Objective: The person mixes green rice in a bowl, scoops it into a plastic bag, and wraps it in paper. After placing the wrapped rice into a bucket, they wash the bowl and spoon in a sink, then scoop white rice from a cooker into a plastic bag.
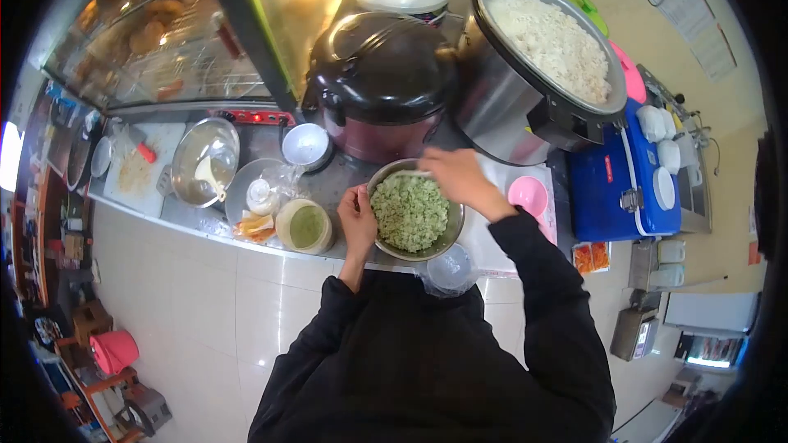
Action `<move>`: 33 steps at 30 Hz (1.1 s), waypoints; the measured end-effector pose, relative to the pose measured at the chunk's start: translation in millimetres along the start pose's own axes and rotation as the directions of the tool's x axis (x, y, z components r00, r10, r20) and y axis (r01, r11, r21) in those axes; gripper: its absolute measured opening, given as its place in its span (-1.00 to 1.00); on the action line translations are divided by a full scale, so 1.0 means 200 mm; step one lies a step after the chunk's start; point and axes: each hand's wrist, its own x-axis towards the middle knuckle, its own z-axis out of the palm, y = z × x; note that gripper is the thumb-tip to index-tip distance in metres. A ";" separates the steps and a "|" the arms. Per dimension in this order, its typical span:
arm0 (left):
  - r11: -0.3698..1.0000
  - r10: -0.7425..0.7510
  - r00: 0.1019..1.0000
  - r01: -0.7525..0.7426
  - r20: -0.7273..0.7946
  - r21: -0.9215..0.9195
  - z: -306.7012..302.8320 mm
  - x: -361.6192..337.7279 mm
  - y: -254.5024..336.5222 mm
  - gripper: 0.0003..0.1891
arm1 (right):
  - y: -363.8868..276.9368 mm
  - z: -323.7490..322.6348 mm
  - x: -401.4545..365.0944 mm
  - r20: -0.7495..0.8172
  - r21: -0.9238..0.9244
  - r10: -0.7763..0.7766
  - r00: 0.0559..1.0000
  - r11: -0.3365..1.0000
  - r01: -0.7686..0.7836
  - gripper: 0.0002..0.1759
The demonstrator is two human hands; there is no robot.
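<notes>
A round metal bowl (456,234) full of green-tinted rice (410,212) sits at the counter's front edge before me. My left hand (356,220) pinches the bowl's left rim, fingers bent and thumb close to them. Over the far right rim, my right hand (456,175) is closed and a little blurred. A pale, thin thing shows at its fingertips above the rice, too indistinct to name. Just left of my left hand stands a cream tub (324,239) with green paste inside. A clear plastic-wrapped container (450,269) touches the bowl's near side.
Behind the bowl stand a dark lidded cooker (382,70) and a tall open cooker of white rice (550,49). Leftward are a white bowl (307,146), a metal basin (205,162) and a glass warming cabinet (164,49). A pink bowl (528,195) and blue cooler (611,176) lie right.
</notes>
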 end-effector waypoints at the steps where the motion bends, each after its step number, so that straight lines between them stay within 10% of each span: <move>1: 1.000 0.004 0.999 -0.005 0.043 0.014 0.01 0.02 0.02 -0.72 | -0.01 0.06 0.01 0.031 0.078 -0.068 0.997 0.995 0.065 -0.71; 7: 0.994 0.045 0.995 -0.054 0.090 0.095 -0.02 0.05 0.03 -0.72 | -0.08 0.00 -0.12 0.115 0.093 -0.317 0.941 0.947 0.308 -0.68; 13: 0.984 0.063 0.998 -0.064 0.012 0.168 -0.02 0.08 0.01 -0.70 | -0.08 -0.26 -0.29 0.062 0.005 -0.138 0.989 0.990 0.138 -0.60; 16: 0.979 0.062 0.998 -0.060 -0.003 0.197 -0.01 0.06 0.04 -0.69 | -0.18 -0.34 -0.28 0.312 -0.003 -0.030 0.950 0.999 0.033 -0.62; 20: 0.984 0.064 0.998 -0.061 -0.014 0.169 0.01 0.05 0.07 -0.69 | -0.22 0.02 -0.24 0.134 0.043 -0.077 0.988 0.996 0.072 -0.65; 24: 0.995 0.012 1.000 -0.011 -0.010 0.102 -0.02 0.04 0.02 -0.68 | -0.16 -0.31 -0.21 0.068 0.119 -0.018 0.998 0.993 0.010 -0.65; 28: 0.994 -0.004 0.998 0.012 -0.068 0.111 -0.02 0.04 0.04 -0.68 | -0.21 -0.21 -0.31 0.357 -0.046 0.063 0.932 0.998 -0.050 -0.64; 33: 0.993 0.012 0.998 -0.006 -0.056 0.117 -0.02 0.03 0.05 -0.68 | -0.24 -0.17 -0.21 0.253 0.105 -0.044 0.967 0.994 0.018 -0.59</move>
